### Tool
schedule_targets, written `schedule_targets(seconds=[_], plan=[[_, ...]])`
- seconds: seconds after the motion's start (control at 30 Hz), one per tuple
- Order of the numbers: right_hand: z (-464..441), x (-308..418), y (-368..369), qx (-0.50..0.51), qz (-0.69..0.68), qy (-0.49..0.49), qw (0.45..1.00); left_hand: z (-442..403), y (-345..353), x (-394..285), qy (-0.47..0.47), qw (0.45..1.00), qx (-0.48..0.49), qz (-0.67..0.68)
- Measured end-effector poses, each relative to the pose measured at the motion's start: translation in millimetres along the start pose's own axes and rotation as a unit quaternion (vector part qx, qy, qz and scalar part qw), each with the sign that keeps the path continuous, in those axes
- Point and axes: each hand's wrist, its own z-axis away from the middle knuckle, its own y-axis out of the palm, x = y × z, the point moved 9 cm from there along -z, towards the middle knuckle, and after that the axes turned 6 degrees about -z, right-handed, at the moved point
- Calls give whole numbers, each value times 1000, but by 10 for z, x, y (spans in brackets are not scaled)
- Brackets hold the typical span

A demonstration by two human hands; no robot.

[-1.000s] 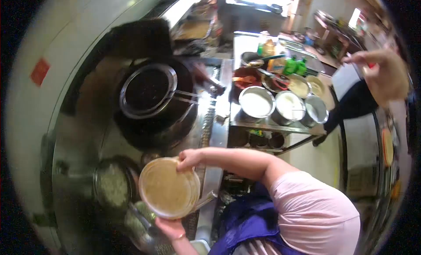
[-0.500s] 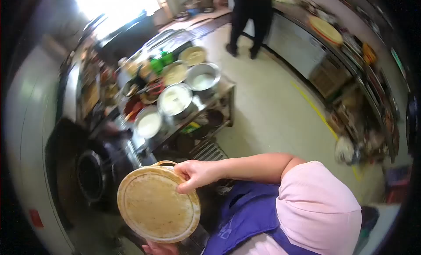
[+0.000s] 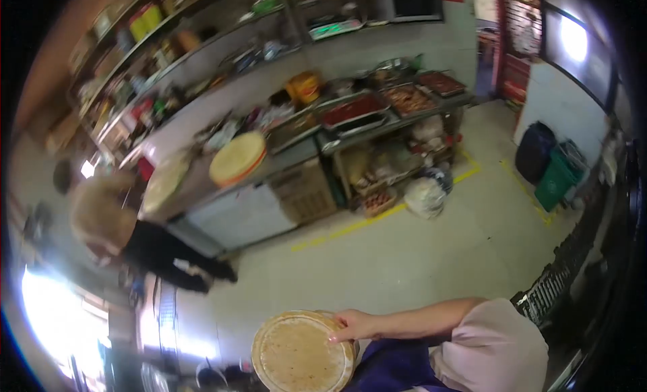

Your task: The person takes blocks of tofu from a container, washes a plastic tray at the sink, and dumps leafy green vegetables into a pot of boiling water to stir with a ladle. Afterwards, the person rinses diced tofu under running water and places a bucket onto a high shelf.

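My right hand (image 3: 354, 326) grips the edge of a round, flat, yellowish-brown disc (image 3: 302, 355), its thumb lying on the visible face. The disc has a raised rim and brownish stains, and could be a lid or the underside of a vessel; I cannot tell which. It is held low at the bottom of the view, in front of my dark blue apron (image 3: 397, 365). The frame cuts off its lower edge. My left hand is out of view.
A long counter along the wall bears a round yellow stack (image 3: 237, 158), a yellow container (image 3: 303, 87) and several food trays (image 3: 354, 112). Another person (image 3: 104, 213) bends at its left end. A white bag (image 3: 424, 198) lies on the floor; a green bin (image 3: 559, 176) stands right.
The view has swung right, from the table of pots to the counter and bins. The disc stays in my right hand, now lower in view. My left hand has dropped out of sight.
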Motion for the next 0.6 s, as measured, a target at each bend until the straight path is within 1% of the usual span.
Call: schedule_targets(seconds=[0.03,0.07,0.13,0.27,0.43,0.53,0.6], plan=[[123,267,-205,-42,-42,-21,998,-233,385,-85,-4,999,36,-13],[176,441,-371,-80,-89,-65,991,-459,751,-133,-9,997,74,-25],[173,680,-712,-156,-181,-150,959,-934,1491,-216,-21,987,149,-51],[-134,817,-1310,-258,-205,-140,934,-1710,2791,-166,-50,949,296,-96],[-779,1146,-1847,-357,-211,-149,898,-2592,4026,-29,-88,872,471,-105],[-1158,1469,-2124,-409,-279,-148,856,-2993,4748,-67,-137,832,534,-71],[-1254,1856,-2189,-415,-313,-182,835,-3216,5130,-107,-162,812,559,-52]])
